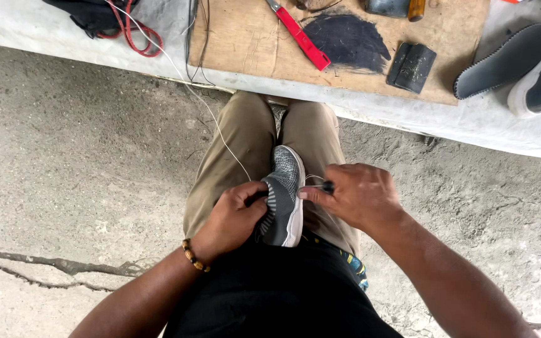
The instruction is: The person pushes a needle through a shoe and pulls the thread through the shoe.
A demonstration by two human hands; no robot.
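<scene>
Two hands on grey shoe (281, 199); cracked concrete floor (76, 188).

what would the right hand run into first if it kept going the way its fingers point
The right hand pinches a small dark tool, pointing toward the grey shoe held between the knees. It would most likely meet the shoe's white sole edge first, though depth is hard to judge.

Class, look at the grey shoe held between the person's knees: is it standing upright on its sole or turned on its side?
On its side. The grey shoe shows its white sole edge facing right, gripped by the left hand.
</scene>
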